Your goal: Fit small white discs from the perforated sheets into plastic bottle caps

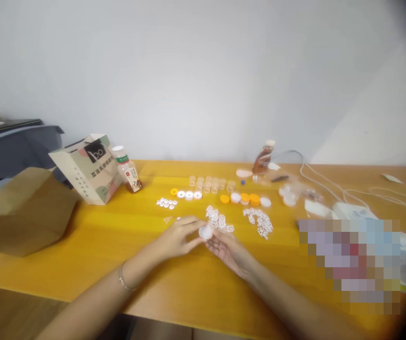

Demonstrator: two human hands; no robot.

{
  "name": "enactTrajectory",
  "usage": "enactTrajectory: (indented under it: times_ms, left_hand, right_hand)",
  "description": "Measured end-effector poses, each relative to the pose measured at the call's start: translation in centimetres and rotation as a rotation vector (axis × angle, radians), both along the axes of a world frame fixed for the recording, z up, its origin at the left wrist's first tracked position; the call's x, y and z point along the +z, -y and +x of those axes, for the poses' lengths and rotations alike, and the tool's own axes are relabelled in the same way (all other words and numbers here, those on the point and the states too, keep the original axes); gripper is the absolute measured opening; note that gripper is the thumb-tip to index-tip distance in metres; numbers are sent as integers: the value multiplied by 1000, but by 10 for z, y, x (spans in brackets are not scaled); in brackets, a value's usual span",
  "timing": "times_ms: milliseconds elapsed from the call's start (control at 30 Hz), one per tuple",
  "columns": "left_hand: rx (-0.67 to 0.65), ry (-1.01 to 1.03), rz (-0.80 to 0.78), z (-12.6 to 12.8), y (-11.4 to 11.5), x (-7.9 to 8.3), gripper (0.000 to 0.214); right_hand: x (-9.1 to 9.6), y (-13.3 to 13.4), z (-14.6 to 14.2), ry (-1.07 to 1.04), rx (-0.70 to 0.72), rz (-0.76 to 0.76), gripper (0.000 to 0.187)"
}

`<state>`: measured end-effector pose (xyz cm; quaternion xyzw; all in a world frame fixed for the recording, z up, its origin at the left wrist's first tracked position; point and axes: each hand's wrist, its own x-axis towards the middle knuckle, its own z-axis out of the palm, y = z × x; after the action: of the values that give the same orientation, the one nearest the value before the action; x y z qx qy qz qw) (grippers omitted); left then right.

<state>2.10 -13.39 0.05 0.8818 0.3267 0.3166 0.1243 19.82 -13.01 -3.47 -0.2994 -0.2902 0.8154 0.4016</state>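
– Forearms [295, 297], two, bare; silvery bracelet [121, 277] at the left wrist. Beyond them?

– Left hand [178, 238], one: thumb and forefinger pinching a white round piece [205, 232].

– And the right hand [233, 252]?

– Palm partly upturned, thumb and fingertips closed on the piece's other edge.

– Location of the piece?

– Between the two hands, over the front half of the yellow table [107, 250]. Clock centred on it.

– Twelve o'clock?

– Clear cups [208, 185], a group.

– Eleven and ten?

– Discs with centre holes [189, 194], three white, one yellow; then small white pieces [166, 203], one cluster. Farther out at ten, a labelled bottle [132, 177] beside a printed bag [95, 177].

– One to three?

– Dark-liquid bottle [262, 160] at one; orange and white lids [254, 199] between one and two; perforated white pieces [220, 221], two clusters, nearer one just beyond the fingers.
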Motion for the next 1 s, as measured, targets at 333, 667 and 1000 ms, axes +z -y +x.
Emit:
enactTrajectory:
  times_ms: [333, 667, 1000]
  left_hand:
    - [-100, -138, 50, -6, -2, 5, 32]
    - [-18, -85, 124, -1, -2, -6, 32]
    - [86, 192, 33, -3, -5, -2, 31]
  right_hand:
    - [-1, -2, 3, 7, 71, -15, 16]
    - [1, -4, 1, 28, 30, -54, 16]
    - [6, -4, 1, 4, -77, -118, 14]
